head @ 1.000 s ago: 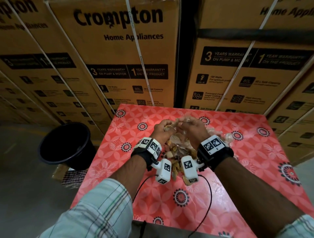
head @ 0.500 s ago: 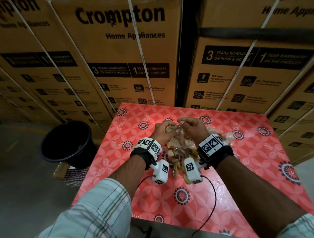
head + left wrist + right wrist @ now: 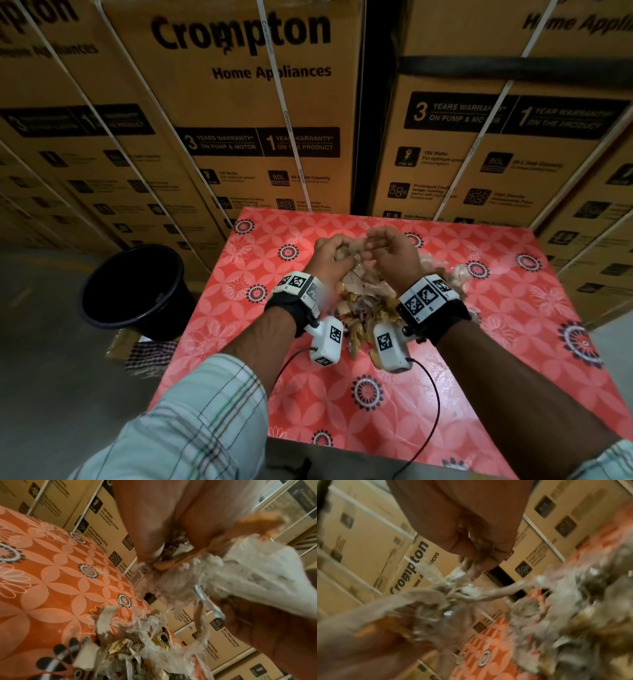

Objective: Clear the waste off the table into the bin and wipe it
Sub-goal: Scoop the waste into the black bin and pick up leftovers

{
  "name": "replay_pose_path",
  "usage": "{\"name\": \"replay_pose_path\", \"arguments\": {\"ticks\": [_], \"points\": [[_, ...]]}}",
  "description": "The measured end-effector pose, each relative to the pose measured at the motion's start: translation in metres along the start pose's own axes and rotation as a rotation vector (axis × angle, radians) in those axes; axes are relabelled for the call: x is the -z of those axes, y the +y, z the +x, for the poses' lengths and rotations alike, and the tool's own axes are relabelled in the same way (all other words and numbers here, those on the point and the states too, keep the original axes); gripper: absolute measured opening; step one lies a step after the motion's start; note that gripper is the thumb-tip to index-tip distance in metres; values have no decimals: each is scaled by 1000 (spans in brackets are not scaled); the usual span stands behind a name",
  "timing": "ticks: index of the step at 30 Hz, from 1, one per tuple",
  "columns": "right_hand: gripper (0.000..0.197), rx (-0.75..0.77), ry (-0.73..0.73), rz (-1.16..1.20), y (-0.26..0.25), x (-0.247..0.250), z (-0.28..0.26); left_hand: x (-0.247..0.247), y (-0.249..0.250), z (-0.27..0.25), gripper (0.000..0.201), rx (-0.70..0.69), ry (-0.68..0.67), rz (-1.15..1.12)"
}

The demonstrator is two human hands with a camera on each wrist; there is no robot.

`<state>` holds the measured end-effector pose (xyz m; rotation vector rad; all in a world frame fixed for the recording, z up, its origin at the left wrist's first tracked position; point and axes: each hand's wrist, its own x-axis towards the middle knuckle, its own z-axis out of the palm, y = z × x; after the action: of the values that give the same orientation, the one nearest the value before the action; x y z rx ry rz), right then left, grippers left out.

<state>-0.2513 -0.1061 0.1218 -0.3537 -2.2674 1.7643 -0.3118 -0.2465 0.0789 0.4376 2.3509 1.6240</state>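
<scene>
Now both hands are raised over the middle of the desk (image 3: 513, 394), which wears a red flowered cover, and both hold stuff from the waste heap (image 3: 363, 308). The left hand (image 3: 330, 255) has its fingers curled round a bunch of paper and clear plastic scraps; the right hand (image 3: 390, 251) pinches another part of the same bunch, the fingertips of the two hands almost touching. In the left wrist view the scraps (image 3: 197, 574) hang down from the grip toward the rest of the heap, so the load is loose and partly trailing.

The bin (image 3: 133, 291), a black bucket, stands on the floor at the left of the frame, beside the left edge of the desk and lower than it. The left hand is the nearer one to it. So the coming move, as I judge it, must go leftward across the desk edge and then down, and some trailing pieces may drop on the way. Much waste lies on the desk below the wrists, and the wiping is not yet begun.

Compared with one second ago, the hands are a little higher above the heap and closer together, and the bunch is pulled more free of the pile. The bin has not moved.
</scene>
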Motion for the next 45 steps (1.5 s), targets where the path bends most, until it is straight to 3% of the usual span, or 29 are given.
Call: {"name": "replay_pose_path", "arguments": {"ticks": [3, 5, 7, 9, 13, 18, 21, 23, 26, 31, 35, 39, 42, 45], "points": [[48, 77, 17, -353, 8, 20, -3, 16, 7, -3, 11, -7, 32, -50], [62, 37, -152, -470, 17, 30, -2, 29, 6, -4, 11, -8, 22, -83], [91, 38, -339, -535, 24, 31, -2, 35, 6, -5, 14, -9, -8, -129], [106, 85, -426, -599, 25, 23, -3, 32, 10, -7, 15, -3, -43, -163], [101, 58, -450, -777, 33, -3, 2, 24, 21, -12, 14, 29, -104, -262], [58, -21, -379, -587, 38, -18, -2, 26, 28, -13, 34, 101, -115, -429], [32, -80, -509, -496, 36, -26, -9, 30, 32, -14, 27, 107, -132, -416], [32, -82, -565, -486, 36, -33, -12, 31, 37, -15, 18, 107, -115, -451], [19, -4, -480, -446, 40, -40, -15, 34, 40, -15, 19, 109, -70, -444], [25, -20, -261, -253, 47, -28, -9, 49, 37, -13, 12, 72, 90, -293], [10, -197, -125, 60, 37, -11, 1, 45, 15, -5, 8, 76, 197, -107], [38, -299, -119, 408, 10, -12, 6, 23, 4, 1, 9, 166, 268, -79], [39, -244, -124, 412, -1, -16, 7, 12, -2, 12, 6, 168, 350, -99], [32, -149, -176, 236, -2, -24, 6, 1, 3, 17, 17, 221, 319, -94]]}}
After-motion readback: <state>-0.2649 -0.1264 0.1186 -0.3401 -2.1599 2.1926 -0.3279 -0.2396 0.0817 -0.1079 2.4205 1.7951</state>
